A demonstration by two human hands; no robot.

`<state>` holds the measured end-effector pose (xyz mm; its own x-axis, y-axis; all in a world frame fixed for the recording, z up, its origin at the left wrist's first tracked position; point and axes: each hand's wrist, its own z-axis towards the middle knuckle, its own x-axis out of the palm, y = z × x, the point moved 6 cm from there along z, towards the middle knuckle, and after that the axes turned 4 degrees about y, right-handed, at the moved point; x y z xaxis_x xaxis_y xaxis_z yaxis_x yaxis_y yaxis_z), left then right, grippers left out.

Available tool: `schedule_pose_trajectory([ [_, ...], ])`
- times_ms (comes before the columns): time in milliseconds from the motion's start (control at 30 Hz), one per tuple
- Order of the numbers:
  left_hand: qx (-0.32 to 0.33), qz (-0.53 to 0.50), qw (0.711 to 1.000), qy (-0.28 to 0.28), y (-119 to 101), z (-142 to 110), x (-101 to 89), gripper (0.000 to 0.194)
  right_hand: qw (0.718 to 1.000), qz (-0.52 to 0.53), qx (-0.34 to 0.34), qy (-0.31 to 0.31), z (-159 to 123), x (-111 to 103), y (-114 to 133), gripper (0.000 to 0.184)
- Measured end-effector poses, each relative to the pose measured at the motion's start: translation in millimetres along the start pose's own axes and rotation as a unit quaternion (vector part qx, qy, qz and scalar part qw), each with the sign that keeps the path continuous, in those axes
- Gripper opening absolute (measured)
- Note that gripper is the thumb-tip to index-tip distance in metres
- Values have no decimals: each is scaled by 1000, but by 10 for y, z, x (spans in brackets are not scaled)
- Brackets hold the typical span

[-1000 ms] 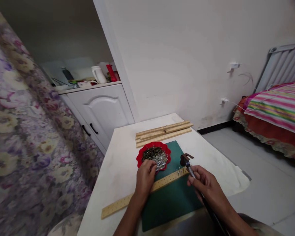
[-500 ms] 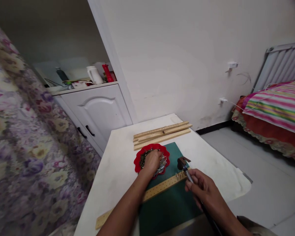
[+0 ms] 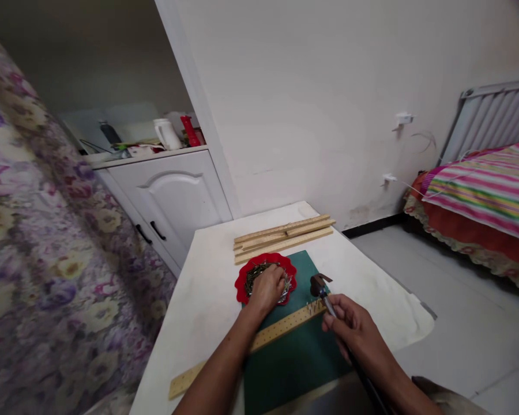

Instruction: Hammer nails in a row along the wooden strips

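My left hand [image 3: 267, 289] is down in a red scalloped bowl [image 3: 240, 291], its fingers curled among loose nails [image 3: 254, 273]; the fingertips are hidden. My right hand [image 3: 355, 324] is wrapped around the handle of a claw hammer [image 3: 318, 286], held with the head up, above the right end of a wooden strip [image 3: 281, 328]. Rows of small dark holes or marks run along this strip. Several nails [image 3: 313, 306] stand upright in it near the hammer. The strip lies slantwise across a green mat [image 3: 294, 369], and my left forearm covers part of it.
Several wooden strips [image 3: 285, 235] lie side by side at the back of the white table [image 3: 199, 288]. Behind the table are a white cabinet [image 3: 168, 190] and the wall. A floral curtain [image 3: 69, 259] hangs at left, and a bed [image 3: 480, 202] stands at right.
My left hand stays in the bowl, its fingers shifted slightly among the nails. The hammer remains in my right hand. The view has turned slightly to the right.
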<state>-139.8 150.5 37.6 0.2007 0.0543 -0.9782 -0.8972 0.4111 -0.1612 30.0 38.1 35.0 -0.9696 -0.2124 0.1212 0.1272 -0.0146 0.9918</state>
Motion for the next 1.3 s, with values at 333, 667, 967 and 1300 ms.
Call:
schedule_pose_trajectory([
  [333,-3,-20,999,-34,-119,-180,24,11,1000,1,5,-16,22,-6,-21,17],
  [667,-49,-268,954,-128,-247,-657,-120,14,999,33,-8,-34,54,55,-9,19],
  [967,-4,-360,927,-104,-757,-980,-70,11,997,58,-13,-50,62,76,-85,21],
  [1300,-132,-705,682,-143,-737,-937,139,16,987,153,-11,-45,75,94,-121,36],
])
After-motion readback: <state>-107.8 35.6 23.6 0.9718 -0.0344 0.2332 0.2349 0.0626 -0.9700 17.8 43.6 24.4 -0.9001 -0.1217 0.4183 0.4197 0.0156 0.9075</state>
